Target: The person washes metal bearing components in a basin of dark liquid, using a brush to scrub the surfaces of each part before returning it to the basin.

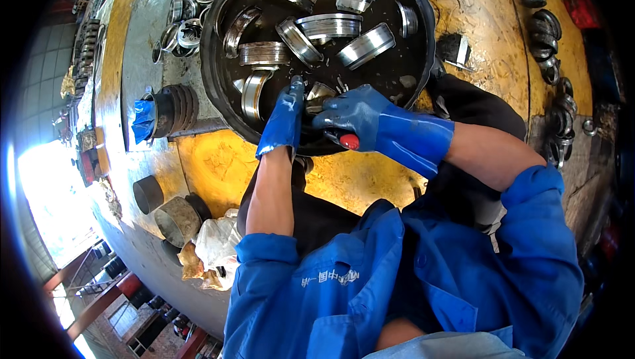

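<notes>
A wide black tub [213,71] of dark liquid lies in front of me, with several shiny metal rings [367,46] in it. Over its near edge, my left hand [288,104], in a blue rubber glove, is closed against a small metal ring [319,91]; its fingertips are partly hidden. Close by on the right, my gloved right hand [360,115] is wrapped round a tool whose red handle end [348,141] sticks out toward me. The tool's working end is hidden by the hand, so its kind does not show.
Loose metal rings [190,33] lie left of the tub, near a ribbed dark cylinder [177,111] with blue plastic in it. Nearer me are a metal sleeve [177,221] and a white plastic bag [219,240]. More rings [544,35] line the right side.
</notes>
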Demonstrator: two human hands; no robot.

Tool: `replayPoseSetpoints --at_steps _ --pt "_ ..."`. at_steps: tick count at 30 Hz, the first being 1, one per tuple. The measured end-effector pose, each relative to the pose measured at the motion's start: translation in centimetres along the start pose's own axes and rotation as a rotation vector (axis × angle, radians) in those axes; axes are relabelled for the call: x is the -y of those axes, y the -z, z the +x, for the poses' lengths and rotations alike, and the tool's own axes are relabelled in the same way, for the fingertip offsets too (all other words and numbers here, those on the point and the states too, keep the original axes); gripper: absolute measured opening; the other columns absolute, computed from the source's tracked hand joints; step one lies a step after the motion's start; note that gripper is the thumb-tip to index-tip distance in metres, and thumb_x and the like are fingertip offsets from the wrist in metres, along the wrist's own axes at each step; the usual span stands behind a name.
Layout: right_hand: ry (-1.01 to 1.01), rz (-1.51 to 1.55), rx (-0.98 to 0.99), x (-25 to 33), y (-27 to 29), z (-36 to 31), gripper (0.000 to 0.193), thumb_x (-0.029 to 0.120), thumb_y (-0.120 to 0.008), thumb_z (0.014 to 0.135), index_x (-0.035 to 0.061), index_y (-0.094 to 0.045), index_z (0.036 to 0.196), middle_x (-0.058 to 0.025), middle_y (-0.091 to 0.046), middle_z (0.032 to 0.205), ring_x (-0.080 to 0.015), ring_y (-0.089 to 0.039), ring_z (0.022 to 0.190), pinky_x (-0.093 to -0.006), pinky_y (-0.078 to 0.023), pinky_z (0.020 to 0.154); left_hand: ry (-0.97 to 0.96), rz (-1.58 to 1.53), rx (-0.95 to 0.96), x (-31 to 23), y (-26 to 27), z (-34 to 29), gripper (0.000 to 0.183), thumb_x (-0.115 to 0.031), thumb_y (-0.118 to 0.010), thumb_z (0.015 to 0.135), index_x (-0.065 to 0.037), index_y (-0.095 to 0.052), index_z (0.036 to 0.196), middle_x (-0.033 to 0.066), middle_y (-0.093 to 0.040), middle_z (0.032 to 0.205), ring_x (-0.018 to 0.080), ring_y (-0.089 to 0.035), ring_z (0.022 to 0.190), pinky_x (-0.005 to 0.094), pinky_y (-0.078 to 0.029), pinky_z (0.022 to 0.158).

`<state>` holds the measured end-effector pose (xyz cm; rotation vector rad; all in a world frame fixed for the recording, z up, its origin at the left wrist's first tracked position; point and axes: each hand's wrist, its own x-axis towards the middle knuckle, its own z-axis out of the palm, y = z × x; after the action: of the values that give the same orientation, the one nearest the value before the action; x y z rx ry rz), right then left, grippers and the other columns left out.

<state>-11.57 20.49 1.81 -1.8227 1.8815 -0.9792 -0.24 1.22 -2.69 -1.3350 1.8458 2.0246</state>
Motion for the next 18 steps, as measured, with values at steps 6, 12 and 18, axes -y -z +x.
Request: replayPoseSetpoints --at_steps 6,12,18 --pt "-0.027 0.048 -0.152 -2.7 -1.5 0.4 0.043 0.016 -0.074 0.080 0.0218 -0.071 0.123 -0.0086 -0.072 0.118 -0.0314 -0.072 0.098 -0.0422 -0.060 0.083 0.216 -0.124 -0.045 -2.7 -0.3 -2.9 0.053 -0.051 -0.049 0.105 -0.008 -0.066 0.131 0.0042 -0.069 0.115 0.0155 -0.060 0.101 0.0316 -0.047 0.094" --pt "-0.486 0.224 -0.310 -9.2 -4.4 1.5 0.022 0.030 -0.072 0.087 0.0213 -0.077 0.107 -0.0052 -0.076 0.101 -0.0292 -0.073 0.094 -0.0393 -0.059 0.086 0.014 -0.018 0.000 -0.4 -0.3 -0.9 0.065 -0.051 -0.052 0.103 -0.003 -0.050 0.147 0.0091 -0.054 0.147 0.0205 -0.049 0.135 0.0315 -0.036 0.112" --pt "-0.438 0.306 -0.378 -6.9 -4.7 1.7 0.024 0.027 -0.075 0.086 0.0185 -0.077 0.108 -0.0081 -0.077 0.100 -0.0263 -0.074 0.093 -0.0365 -0.060 0.088 -0.067 0.381 -0.032 -1.9 0.3 0.1 0.066 -0.052 -0.053 0.102 0.001 -0.055 0.140 0.0133 -0.062 0.132 0.0234 -0.055 0.119 0.0352 -0.041 0.105"
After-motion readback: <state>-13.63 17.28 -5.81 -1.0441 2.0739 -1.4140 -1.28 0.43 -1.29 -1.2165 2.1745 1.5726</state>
